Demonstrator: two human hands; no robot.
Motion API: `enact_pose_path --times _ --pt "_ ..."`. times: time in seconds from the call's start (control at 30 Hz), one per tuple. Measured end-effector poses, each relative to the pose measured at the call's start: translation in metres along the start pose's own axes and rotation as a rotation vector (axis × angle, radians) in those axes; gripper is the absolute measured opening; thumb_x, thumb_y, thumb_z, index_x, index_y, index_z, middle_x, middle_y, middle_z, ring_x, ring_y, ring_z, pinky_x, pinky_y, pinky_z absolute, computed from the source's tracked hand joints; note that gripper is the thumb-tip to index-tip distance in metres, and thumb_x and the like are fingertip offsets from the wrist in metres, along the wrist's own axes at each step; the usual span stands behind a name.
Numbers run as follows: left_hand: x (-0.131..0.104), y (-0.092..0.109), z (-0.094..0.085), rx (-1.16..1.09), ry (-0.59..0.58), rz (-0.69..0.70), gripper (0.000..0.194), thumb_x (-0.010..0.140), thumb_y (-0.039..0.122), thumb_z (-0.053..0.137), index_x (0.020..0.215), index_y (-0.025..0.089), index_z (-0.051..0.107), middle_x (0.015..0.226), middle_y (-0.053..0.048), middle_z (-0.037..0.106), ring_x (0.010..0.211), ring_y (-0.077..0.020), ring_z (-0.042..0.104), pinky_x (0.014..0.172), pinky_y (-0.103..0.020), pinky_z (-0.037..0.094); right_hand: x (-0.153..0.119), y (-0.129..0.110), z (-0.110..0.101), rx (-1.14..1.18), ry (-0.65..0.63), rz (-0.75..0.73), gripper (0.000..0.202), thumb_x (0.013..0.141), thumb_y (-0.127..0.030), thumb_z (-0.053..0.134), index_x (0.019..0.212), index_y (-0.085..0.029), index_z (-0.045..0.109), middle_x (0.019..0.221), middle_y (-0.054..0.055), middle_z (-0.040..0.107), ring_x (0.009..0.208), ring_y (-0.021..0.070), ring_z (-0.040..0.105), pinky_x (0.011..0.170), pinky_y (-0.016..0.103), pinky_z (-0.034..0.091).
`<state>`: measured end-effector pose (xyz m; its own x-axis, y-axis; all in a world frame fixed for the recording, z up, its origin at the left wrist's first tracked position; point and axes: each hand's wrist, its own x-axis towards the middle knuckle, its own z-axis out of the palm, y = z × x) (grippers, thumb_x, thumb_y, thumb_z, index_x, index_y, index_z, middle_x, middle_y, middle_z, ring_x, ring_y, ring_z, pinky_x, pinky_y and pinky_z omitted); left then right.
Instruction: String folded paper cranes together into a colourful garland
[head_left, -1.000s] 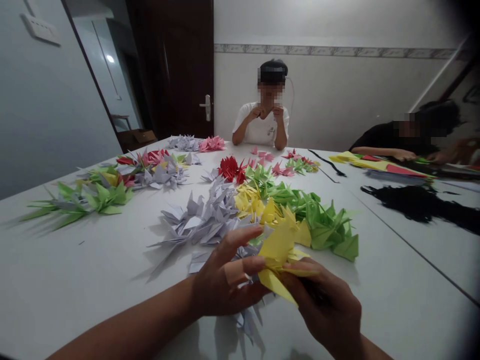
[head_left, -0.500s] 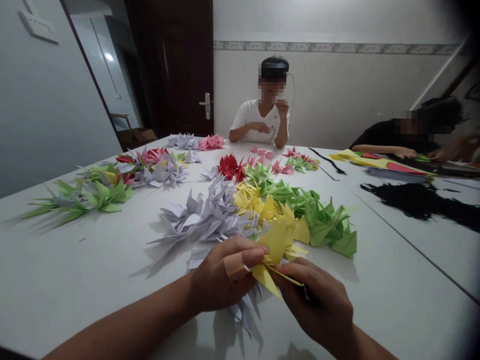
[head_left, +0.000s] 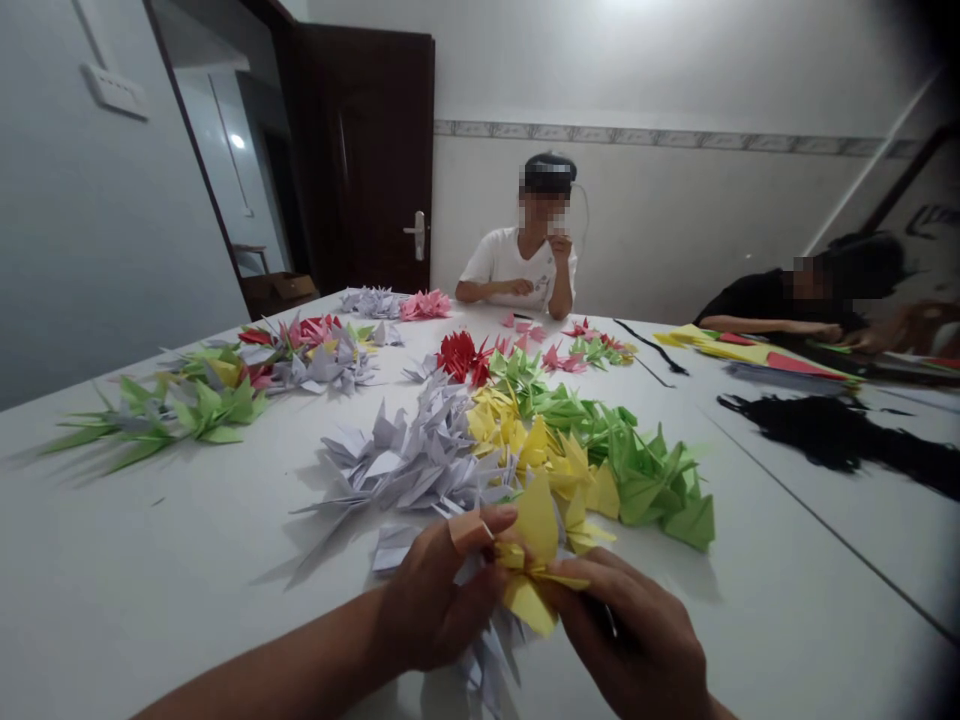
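"What's new at six o'clock?"

"The yellow origami crane has turned in the person's grip; its lower flap, narrow and slanting toward five a moment ago, now shows broader; the left hand pinches its nine-o'clock side, the right hand its three-o'clock side."

"Meaning?"

"Likely still being shaped; it's held above the worktop, yellow cranes heaped at its twelve."

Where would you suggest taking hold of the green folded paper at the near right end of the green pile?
Perhaps pinch the green folded paper lightly by the right edge of its broad flap, coming from the right with the right hand, once free of the yellow folded paper: other green pieces crowd its left, while that edge faces bare table.
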<state>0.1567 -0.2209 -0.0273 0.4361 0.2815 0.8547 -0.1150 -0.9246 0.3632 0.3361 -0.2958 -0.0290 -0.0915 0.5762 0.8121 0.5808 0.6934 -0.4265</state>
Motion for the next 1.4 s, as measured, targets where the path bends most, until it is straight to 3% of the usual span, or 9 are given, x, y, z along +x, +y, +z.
enact_pose_path --times 0.2,0.33,0.47,0.57,0.67,0.77,1.0,1.2,1.4 --pt "0.002 -0.007 0.005 0.055 0.068 0.041 0.063 0.079 0.008 0.063 0.136 0.021 0.039 0.093 -0.008 0.071 0.081 -0.0164 0.071 0.079 -0.028 0.059 0.003 -0.002 0.002 0.002 -0.008 0.11 0.014 0.089 -0.015 0.057 0.099 -0.023 0.054 0.071 -0.002 0.06 0.054 0.0094 0.056 0.051 0.017 0.048" --pt "0.0 -0.015 0.005 0.028 0.158 -0.061 0.063 0.078 0.003 0.06 0.134 0.023 0.041 0.102 -0.009 0.069 0.09 -0.0162 0.069 0.081 -0.029 0.059 0.001 -0.008 -0.002 0.079 -0.098 0.253 0.012 0.092 -0.027 0.055 0.095 -0.023 0.044 0.063 -0.006 0.045 0.046 0.0089 0.043 0.041 0.016 0.041" --pt "-0.003 -0.021 0.006 -0.002 0.21 -0.14 0.059 0.079 0.003 0.059 0.132 0.022 0.043 0.108 -0.01 0.067 0.092 -0.0157 0.068 0.082 -0.03 0.059 0.002 -0.016 -0.007 0.191 -0.247 0.284 0.009 0.096 -0.028 0.041 0.092 -0.022 0.046 0.069 -0.003 0.046 0.056 0.0115 0.045 0.049 0.019 0.042" --pt "-0.004 -0.023 0.006 0.002 0.218 -0.152 0.057 0.079 0.004 0.061 0.131 0.021 0.044 0.108 -0.01 0.068 0.093 -0.0163 0.068 0.082 -0.03 0.059 0.006 -0.021 -0.009 0.215 -0.35 0.25 0.013 0.095 -0.027 0.039 0.1 -0.022 0.051 0.078 0.0 0.049 0.067 0.0133 0.049 0.059 0.023 0.044" --pt "-0.005 -0.026 0.006 0.018 0.209 -0.112 0.058 0.078 0.004 0.062 0.131 0.021 0.045 0.108 -0.01 0.068 0.096 -0.0174 0.068 0.082 -0.031 0.059 0.007 -0.024 -0.008 0.267 -0.415 0.275 0.017 0.094 -0.03 0.043 0.107 -0.022 0.051 0.086 0.002 0.05 0.074 0.0146 0.049 0.065 0.024 0.044" --pt "-0.005 -0.027 0.005 0.05 0.198 -0.039 0.061 0.078 0.004 0.062 0.133 0.023 0.044 0.11 -0.01 0.067 0.098 -0.0179 0.067 0.081 -0.031 0.059 0.007 -0.024 -0.006 0.343 -0.455 0.407 0.019 0.095 -0.037 0.043 0.101 -0.021 0.051 0.085 0.001 0.05 0.073 0.0149 0.047 0.064 0.025 0.042" --pt "0.006 -0.012 -0.001 0.21 0.092 -0.013 0.039 0.079 0.009 0.063 0.116 0.018 0.055 0.101 -0.01 0.071 0.096 -0.0188 0.068 0.081 -0.031 0.059 0.007 -0.014 0.001 0.458 -0.384 0.653 0.037 0.098 -0.051 0.037 0.085 -0.019 0.051 0.069 0.0 0.044 0.06 0.0135 0.04 0.052 0.024 0.034" --pt "0.013 -0.006 -0.002 0.273 0.073 0.045 0.029 0.081 0.013 0.062 0.11 0.016 0.057 0.095 -0.009 0.072 0.091 -0.0176 0.07 0.077 -0.028 0.06 0.008 -0.011 0.0 0.539 -0.422 0.668 0.04 0.097 -0.054 0.037 0.084 -0.02 0.052 0.069 0.0 0.046 0.056 0.0122 0.037 0.048 0.023 0.032" --pt "0.01 -0.007 0.0 0.282 0.073 0.05 0.029 0.084 0.017 0.062 0.112 0.017 0.055 0.092 -0.008 0.071 0.087 -0.0157 0.069 0.076 -0.025 0.059 0.006 -0.01 0.005 0.596 -0.43 0.817 0.05 0.091 -0.066 0.04 0.078 -0.018 0.049 0.062 -0.003 0.04 0.052 0.0099 0.031 0.046 0.021 0.028"
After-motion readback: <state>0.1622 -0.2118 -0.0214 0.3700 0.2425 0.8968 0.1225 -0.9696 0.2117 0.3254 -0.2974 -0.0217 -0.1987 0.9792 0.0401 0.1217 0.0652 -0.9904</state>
